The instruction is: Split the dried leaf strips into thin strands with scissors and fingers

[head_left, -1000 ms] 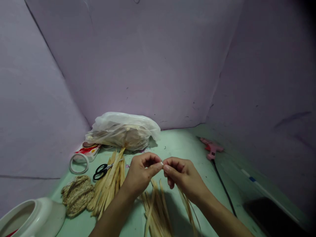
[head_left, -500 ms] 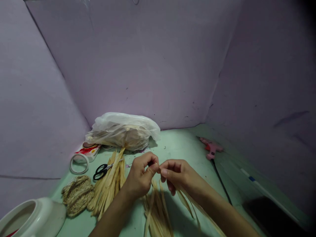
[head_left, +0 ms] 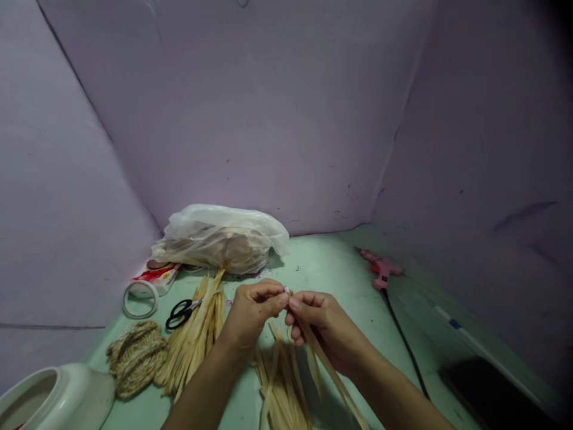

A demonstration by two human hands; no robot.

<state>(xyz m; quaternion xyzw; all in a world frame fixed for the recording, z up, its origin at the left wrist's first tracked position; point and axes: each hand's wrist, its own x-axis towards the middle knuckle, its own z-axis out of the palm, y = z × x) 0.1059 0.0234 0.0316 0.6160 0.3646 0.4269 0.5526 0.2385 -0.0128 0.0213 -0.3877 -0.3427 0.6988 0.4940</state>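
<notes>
My left hand [head_left: 251,312] is closed in a pinch, thumb against forefinger, with a small white piece [head_left: 287,290] at its fingertips. Right beside it, my right hand [head_left: 326,327] pinches the upper ends of several flat, straw-coloured dried fibre strips [head_left: 332,371]. These strips hang down below the right palm toward the near edge. The two hands' fingertips meet above the green table. What the white piece is made of, and how it joins the strips, is too small to tell. Under the hands lies a loose pile of similar strips [head_left: 282,394].
At left are a larger strip bundle [head_left: 197,340], black-handled scissors [head_left: 179,315], a braided coil [head_left: 138,358], a tape roll [head_left: 154,300] and a white pot [head_left: 87,397]. Behind lies a plastic bag [head_left: 224,239]. A pink glue gun [head_left: 382,270] with its cord and a dark flat object [head_left: 492,391] are right.
Both hands have turned slightly, and the white piece now shows between the fingertips. The strips in my right hand hang more steeply and show more clearly below the palm.
</notes>
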